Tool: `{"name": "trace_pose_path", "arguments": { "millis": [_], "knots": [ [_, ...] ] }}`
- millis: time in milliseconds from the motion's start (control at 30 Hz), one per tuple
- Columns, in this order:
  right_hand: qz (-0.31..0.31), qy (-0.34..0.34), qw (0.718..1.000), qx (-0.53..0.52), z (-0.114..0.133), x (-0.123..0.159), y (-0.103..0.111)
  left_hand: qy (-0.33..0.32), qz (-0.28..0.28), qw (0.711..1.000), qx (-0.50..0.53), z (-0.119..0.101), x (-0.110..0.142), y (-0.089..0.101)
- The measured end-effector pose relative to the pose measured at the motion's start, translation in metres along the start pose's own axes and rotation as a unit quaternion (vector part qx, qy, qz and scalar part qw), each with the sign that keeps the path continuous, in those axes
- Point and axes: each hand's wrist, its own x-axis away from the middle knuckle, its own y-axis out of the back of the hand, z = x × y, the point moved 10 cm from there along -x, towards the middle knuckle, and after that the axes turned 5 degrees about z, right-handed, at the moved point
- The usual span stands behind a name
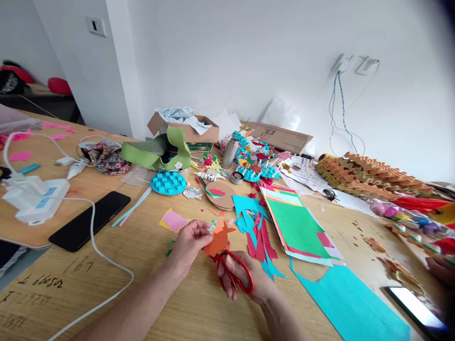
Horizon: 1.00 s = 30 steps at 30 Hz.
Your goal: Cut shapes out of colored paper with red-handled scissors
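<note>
My left hand (192, 244) pinches the left edge of an orange paper cutout (217, 240), rounded with thin points at its upper right. Red-handled scissors (245, 284) sit in my right hand (254, 277), its fingers through the loops. Their blades lie at the cutout's lower edge and are mostly hidden behind paper and fingers. Just beyond my hands are small paper scraps (213, 222), a round cardboard disc (223, 201) with a red and green paper piece on it, and pink and yellow paper squares (174, 221). Blue and dark red paper strips (261, 241) lie to the right.
Stacked coloured sheets (295, 222) and a large blue sheet (355, 298) lie at right. A black phone (90, 220), white cable (117, 270) and power strip (44, 201) are at left. A metal flask (230, 154) stands behind. Another person's hand (441, 267) shows at far right.
</note>
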Motion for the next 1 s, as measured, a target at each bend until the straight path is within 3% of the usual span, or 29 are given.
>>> {"name": "trace_pose_path", "arguments": {
  "millis": [1000],
  "knots": [
    [-0.003, -0.011, 1.000, 0.004, -0.0046, -0.0005, 0.0010, 0.001, 0.008, 1.000, 0.001, 0.0015, 0.0010, -0.0004]
  ]
}}
